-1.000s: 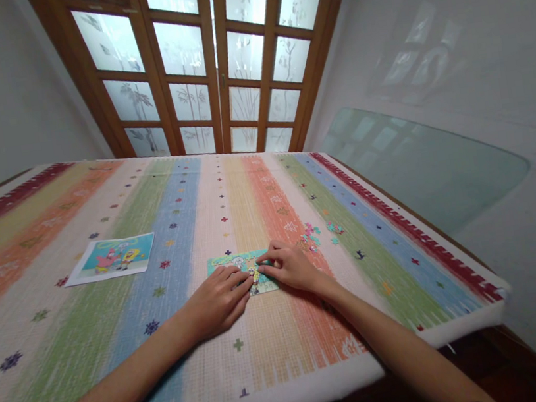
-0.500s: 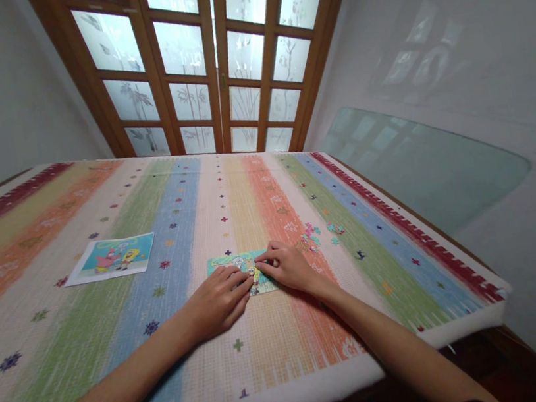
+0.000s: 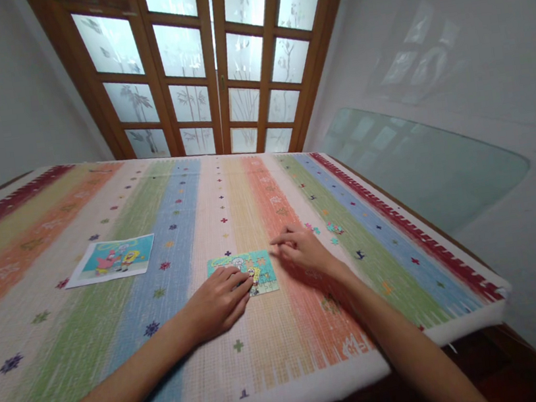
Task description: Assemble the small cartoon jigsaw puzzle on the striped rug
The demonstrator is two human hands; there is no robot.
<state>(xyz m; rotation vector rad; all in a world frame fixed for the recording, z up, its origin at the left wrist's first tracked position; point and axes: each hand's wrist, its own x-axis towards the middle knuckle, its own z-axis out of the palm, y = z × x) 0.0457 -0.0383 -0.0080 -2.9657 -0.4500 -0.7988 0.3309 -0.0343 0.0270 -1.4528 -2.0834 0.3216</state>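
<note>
A jigsaw puzzle [image 3: 267,275] lies on the striped cloth, showing cartoon figures on a turquoise background with a few gaps near its upper right. My left hand [image 3: 224,298] rests flat over the puzzle's left part, its fingers stretched out and covering some of the picture. Just right of the puzzle, my right hand [image 3: 303,250] hovers over the orange stripe, index finger extended and no piece visible in it. Loose puzzle pieces [image 3: 334,227] in pink and turquoise lie beyond that hand, which hides part of the pile.
A printed cartoon picture [image 3: 119,258] lies on the cloth to the left. The striped tablecloth [image 3: 262,341] hangs over the table's front edge. Wooden doors with frosted panes [image 3: 180,50] stand behind the table, and a white wall [image 3: 493,63] is at the right.
My right hand has lifted off the puzzle and moved right, towards the loose pieces. The puzzle's right part is now uncovered. My left hand stays in place.
</note>
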